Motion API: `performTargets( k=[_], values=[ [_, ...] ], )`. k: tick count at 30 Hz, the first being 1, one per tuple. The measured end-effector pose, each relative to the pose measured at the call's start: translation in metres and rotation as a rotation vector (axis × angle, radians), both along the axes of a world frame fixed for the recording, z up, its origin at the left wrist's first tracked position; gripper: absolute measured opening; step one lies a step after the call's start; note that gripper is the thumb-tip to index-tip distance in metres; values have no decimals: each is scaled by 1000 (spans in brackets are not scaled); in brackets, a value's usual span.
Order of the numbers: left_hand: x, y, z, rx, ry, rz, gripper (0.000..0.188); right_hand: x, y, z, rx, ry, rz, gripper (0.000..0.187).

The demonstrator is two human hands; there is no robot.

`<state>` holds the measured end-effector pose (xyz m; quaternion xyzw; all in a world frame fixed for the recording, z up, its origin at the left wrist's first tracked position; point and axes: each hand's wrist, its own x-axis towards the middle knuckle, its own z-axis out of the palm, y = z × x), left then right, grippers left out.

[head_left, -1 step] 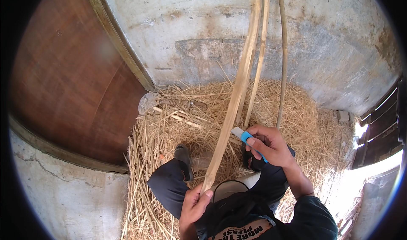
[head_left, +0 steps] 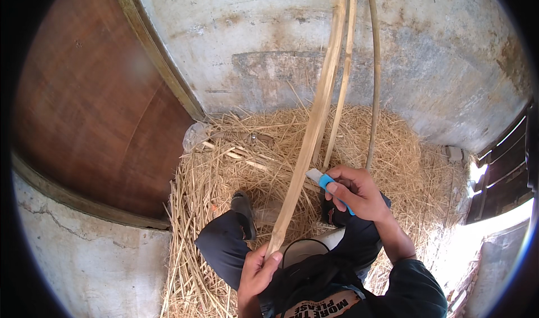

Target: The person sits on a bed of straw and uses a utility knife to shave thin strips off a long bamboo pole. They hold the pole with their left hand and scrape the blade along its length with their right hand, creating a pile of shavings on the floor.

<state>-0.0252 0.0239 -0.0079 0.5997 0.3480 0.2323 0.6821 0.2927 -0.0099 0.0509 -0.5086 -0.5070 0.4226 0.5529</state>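
Strip (head_left: 306, 161): we see a long, pale piece of split wood or bamboo, left of the pole (head_left: 375, 76), slanting from between our knees up past the pole's foot.
Left grip: our left hand (head_left: 259, 270) is closed round the strip's near end, thumb on top, well to the near left of the pole.
Right grip: our right hand (head_left: 356, 194) is wrapped fully round the knife (head_left: 327, 181), thumb along its blue handle, just on the near side of the pole's foot.
Blade: it points left, away from the pole, at the strip's right edge; we cannot tell whether they touch.
Weight: we judge the strip light for its length, though its far end probably makes it swing.
Stiffness: we expect it firm near our hand and springy farther out, apt to split along the grain.
Surface: it looks dry, so we judge it not very slippery; cut edges may be sharp or splintery.
Hold: the near end suits us, gripped by the flat faces, fingers clear of the blade.
Nearby: a lath (head_left: 343, 76) stands left of the pole; straw (head_left: 393, 133) spreads round the pole's foot.
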Motion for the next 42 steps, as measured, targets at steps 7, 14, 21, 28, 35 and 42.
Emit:
performTargets(
  k=[7, 14, 21, 28, 35, 42],
  values=[
    [-1, 0, -2, 43, 77, 11, 20, -2, 1, 4, -1, -57, 8, 15],
    [1, 0, -2, 85, 83, -23, 24, -2, 5, 5, 2, -108, 113, 15],
    [1, 2, -7, 115, 28, -51, 28, -7, 4, 1, 95, -359, 220, 17],
    [9, 4, -2, 183, 29, -36, 32, -18, 3, -17, 104, -338, 285, 18],
    [13, 3, 2, 219, 108, 23, 27, -29, 1, -23, 189, -424, 196, 21],
    [16, 2, 5, 164, 132, 30, 29, -25, 3, -27, 139, -450, 219, 20]
  ],
)
